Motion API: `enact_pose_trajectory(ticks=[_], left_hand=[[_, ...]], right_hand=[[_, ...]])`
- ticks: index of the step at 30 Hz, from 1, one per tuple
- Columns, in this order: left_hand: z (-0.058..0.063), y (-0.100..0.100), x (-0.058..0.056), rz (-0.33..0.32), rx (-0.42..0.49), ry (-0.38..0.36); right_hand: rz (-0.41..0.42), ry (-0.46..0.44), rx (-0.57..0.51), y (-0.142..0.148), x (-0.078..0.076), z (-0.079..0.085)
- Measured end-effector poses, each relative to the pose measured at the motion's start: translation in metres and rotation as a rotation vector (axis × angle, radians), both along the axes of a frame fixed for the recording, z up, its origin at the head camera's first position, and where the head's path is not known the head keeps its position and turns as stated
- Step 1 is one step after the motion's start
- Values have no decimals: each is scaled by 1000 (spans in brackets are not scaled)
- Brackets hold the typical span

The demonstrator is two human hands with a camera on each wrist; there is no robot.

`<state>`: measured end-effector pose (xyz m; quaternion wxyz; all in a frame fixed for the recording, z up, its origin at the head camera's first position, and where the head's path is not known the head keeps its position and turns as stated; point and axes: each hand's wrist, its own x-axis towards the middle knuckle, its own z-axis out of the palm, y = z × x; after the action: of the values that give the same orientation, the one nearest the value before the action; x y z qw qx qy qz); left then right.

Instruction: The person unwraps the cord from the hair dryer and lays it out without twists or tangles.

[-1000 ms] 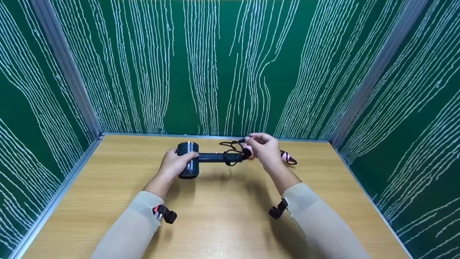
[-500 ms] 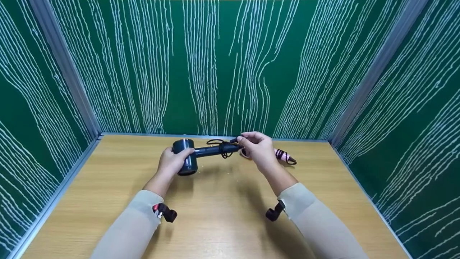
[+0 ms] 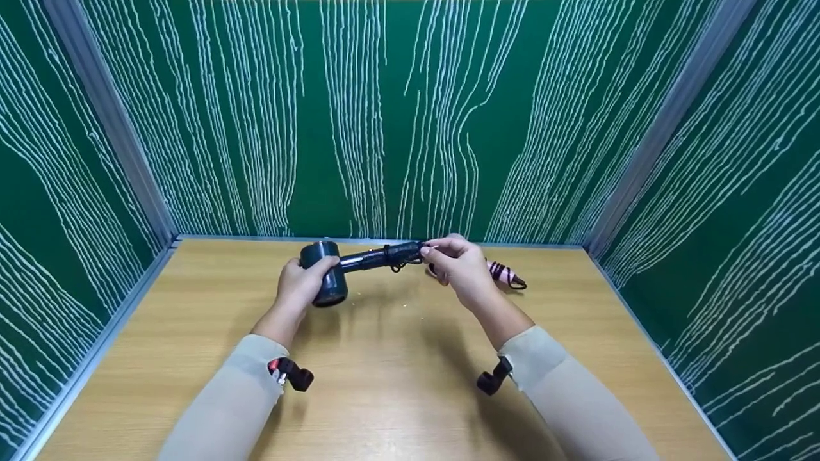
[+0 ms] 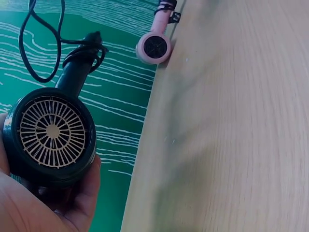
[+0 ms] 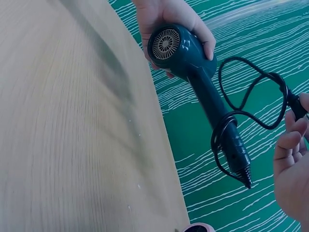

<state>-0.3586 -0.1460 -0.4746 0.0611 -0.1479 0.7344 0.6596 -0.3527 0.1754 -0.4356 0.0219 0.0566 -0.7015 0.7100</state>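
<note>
A dark teal hair dryer (image 3: 331, 289) is held above the table, its handle pointing right and tilted up in the head view. My left hand (image 3: 298, 288) grips it round the barrel, thumb on top. The round slotted grille (image 4: 53, 131) faces the left wrist camera. A black cord (image 5: 217, 137) is wound about the handle, with a loose loop leading away from it. At the loop's end my right hand (image 5: 292, 169) pinches the black plug (image 5: 296, 105) between thumb and fingers. Behind that hand in the head view lies a pink hair dryer (image 3: 501, 273), partly hidden.
The pink dryer has its own dark cord wrapped round its handle and lies near the back edge of the wooden table (image 3: 384, 378). Green walls (image 3: 314, 128) with white streaks enclose the table at the back and sides. Tiny pale specks dot the tabletop.
The teal dryer has moved slightly left and up, and its handle end has tilted upward. My right hand has shifted a little left with the plug, showing more of the pink dryer.
</note>
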Motion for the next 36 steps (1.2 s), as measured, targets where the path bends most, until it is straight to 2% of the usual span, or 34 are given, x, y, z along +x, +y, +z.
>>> enact_pose_trajectory(ticks=[9, 18, 24, 32, 36], left_hand=[[2, 0, -1, 17, -1, 48], [3, -1, 0, 16, 21, 44], [4, -2, 0, 9, 33, 64], [6, -2, 2, -13, 71, 69], [8, 1, 1, -18, 101, 87]], right_hand=[[86, 5, 68, 5, 5, -5], [111, -83, 116, 12, 5, -15], [116, -99, 153, 16, 4, -25], [136, -124, 139, 21, -1, -36], [139, -136, 99, 23, -5, -40]])
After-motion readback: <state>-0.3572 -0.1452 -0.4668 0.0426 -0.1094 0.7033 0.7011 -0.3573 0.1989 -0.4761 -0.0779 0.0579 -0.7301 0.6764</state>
